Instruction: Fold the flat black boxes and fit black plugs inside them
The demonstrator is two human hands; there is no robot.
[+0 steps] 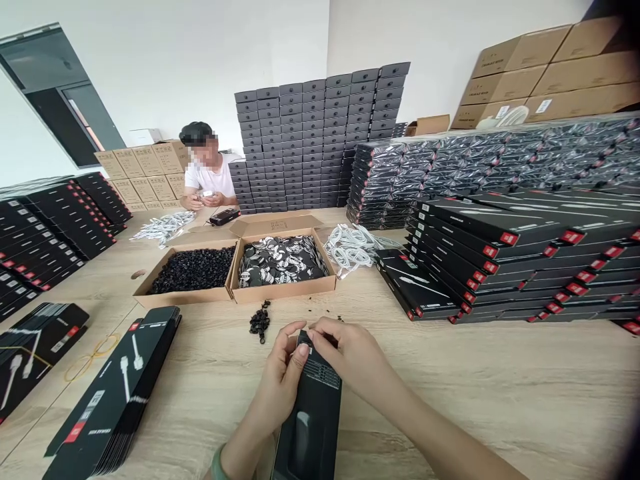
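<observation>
A slim black box (pixel 310 427) stood tilted at bottom centre over the pale wood table (pixel 500 407), its printed panel up. The left hand (pixel 279 380) gripped its side; the right hand (pixel 345 350) pinched its top end. Stacked black boxes (pixel 500 260) filled the right, below cardboard cartons (pixel 545 73).

Pkg workshop w/ long wood table (pixel 450 387), stacks of black boxes (pixel 305 140), brown cartons (pixel 545 77)

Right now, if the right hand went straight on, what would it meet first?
The top end of the black box, which the fingertips of the right hand already seem to touch; beyond it, the left hand, though depth is unclear.
</observation>
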